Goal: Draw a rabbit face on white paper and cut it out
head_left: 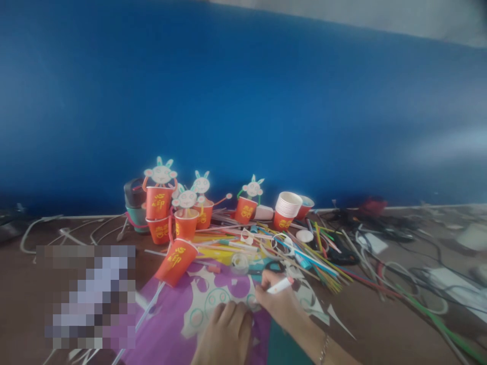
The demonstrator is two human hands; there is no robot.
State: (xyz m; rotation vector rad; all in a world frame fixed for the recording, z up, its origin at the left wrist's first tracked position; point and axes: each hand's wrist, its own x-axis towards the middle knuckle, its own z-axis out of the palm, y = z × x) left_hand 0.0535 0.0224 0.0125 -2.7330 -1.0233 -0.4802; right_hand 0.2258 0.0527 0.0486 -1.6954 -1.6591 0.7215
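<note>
A marker [280, 285], white with a reddish end, is held in my right hand [277, 304], its fingers closed round it. The marker's tip end is hidden by the fingers, close to a piece of white paper [201, 305] with teal circles drawn on it. My left hand [226, 329] rests on the lower part of that paper, fingers lying on it side by side. Beneath is a purple sheet [163, 324]. A tipped red paper cup [177, 261] lies just beyond, and a roll of clear tape [239, 263] sits near my right hand.
Red cups with paper rabbit figures [162, 172] stand at the back left. A stack of paper cups [288, 208] stands further right. Coloured sticks [220, 241] are strewn between. Scissors [272, 267] lie beyond my right hand. Cables [403, 289] cover the right side; a blue wall [243, 101] rises behind.
</note>
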